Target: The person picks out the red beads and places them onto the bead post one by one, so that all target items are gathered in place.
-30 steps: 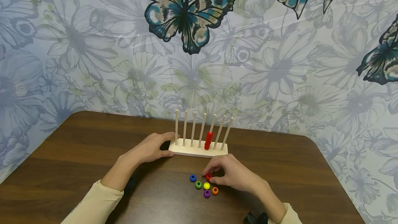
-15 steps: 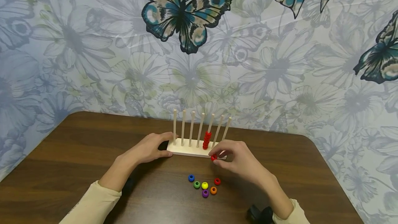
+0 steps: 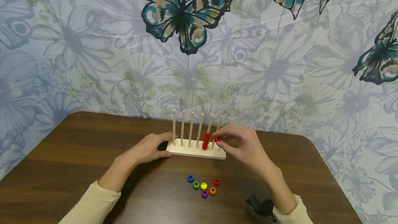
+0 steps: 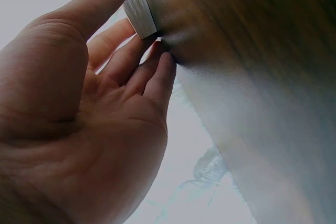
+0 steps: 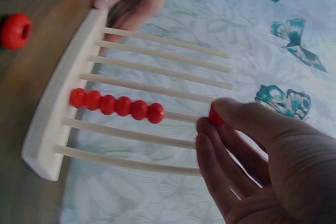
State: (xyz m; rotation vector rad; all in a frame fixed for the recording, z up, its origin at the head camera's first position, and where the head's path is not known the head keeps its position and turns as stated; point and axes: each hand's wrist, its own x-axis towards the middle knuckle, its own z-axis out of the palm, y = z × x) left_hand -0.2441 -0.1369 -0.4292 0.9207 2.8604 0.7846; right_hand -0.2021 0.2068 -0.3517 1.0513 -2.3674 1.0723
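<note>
A pale wooden peg stand point(image 3: 194, 152) has a row of upright pegs. One peg, third from the right end, carries a stack of red beads point(image 5: 108, 104). My left hand point(image 3: 146, 149) grips the stand's left end, thumb at the front edge and fingers behind. My right hand point(image 3: 247, 144) pinches a single red bead point(image 5: 216, 115) between thumb and fingers. In the right wrist view this bead is close to the top of the stacked peg; whether it touches is hidden by the fingers.
Loose beads lie in front of the stand: blue point(image 3: 190, 178), green point(image 3: 196, 185), yellow point(image 3: 203, 186), purple point(image 3: 204, 194), orange point(image 3: 212, 191) and red point(image 3: 216, 182). A black object point(image 3: 261, 206) is beside the right wrist. A butterfly-patterned wall covering point(image 3: 199, 61) rises behind the table point(image 3: 149, 193).
My right hand has picked a red bead from the loose group and raised it up and forward to the pegs. My left hand keeps its grip on the stand.
</note>
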